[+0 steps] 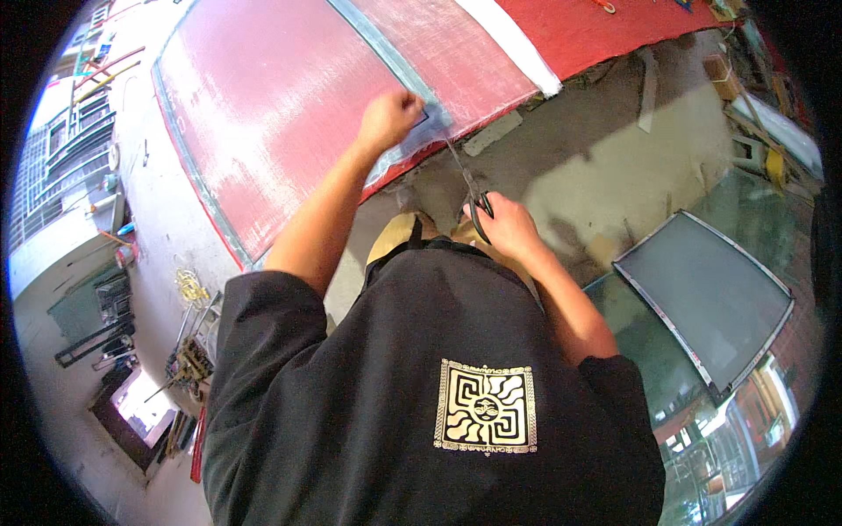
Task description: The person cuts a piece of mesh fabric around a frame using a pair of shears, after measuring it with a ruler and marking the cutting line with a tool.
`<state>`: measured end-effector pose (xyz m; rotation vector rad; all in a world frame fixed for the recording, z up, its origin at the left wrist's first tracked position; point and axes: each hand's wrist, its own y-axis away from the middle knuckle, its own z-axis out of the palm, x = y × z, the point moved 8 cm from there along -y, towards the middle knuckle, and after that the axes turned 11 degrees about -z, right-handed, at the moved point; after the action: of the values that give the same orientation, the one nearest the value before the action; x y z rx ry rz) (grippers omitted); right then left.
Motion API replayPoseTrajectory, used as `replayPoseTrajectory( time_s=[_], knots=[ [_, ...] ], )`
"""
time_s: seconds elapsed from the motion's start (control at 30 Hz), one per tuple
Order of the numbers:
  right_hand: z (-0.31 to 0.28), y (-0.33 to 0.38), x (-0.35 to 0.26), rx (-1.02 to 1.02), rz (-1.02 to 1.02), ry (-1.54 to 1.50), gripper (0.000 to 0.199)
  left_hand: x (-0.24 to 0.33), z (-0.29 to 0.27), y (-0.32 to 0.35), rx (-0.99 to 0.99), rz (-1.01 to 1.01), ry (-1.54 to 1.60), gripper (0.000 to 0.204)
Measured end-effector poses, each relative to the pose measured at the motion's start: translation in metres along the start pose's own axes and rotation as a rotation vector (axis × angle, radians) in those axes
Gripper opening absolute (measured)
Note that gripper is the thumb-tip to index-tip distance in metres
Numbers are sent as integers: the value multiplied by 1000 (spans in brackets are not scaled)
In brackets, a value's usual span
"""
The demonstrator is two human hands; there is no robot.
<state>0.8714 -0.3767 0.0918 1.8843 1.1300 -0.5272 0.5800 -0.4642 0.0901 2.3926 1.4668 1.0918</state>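
Observation:
My left hand [390, 116] is closed on the corner of a translucent mesh sheet [281, 96] that lies over a red surface [605, 26], pinching its grey taped edge [386, 53]. My right hand [509, 226] grips black-handled scissors [472, 197], lower and to the right. The blades point up toward the mesh corner just below my left hand. My black shirt with a gold square emblem fills the lower middle of the view.
A dark framed glass panel [710, 298] leans at the right, with more glass panes [702, 438] below it. Bare concrete floor [614, 167] lies beyond my right hand. Tools and metal parts [189, 351] are scattered at the left.

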Motion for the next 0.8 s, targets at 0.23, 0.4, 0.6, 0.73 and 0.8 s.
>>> replayPoseTrajectory(
  time_s=[0.23, 0.4, 0.6, 0.73, 0.8],
  knots=[
    [7, -63, -3, -58, -64, 47, 55, -29, 98, 72, -295, -303, 672, 43],
    [19, -75, 8, -128, 14, -114, 59, -30, 109, 63, -196, -370, 713, 38],
    [26, -66, 4, -293, 184, -662, 59, -28, 123, 70, -279, -493, 1053, 27],
    [31, -58, -4, -318, 288, -867, 59, -27, 115, 74, -342, -535, 1069, 28],
    [31, -54, -10, -324, 316, -899, 58, -30, 115, 74, -372, -549, 1035, 29]
  ],
)
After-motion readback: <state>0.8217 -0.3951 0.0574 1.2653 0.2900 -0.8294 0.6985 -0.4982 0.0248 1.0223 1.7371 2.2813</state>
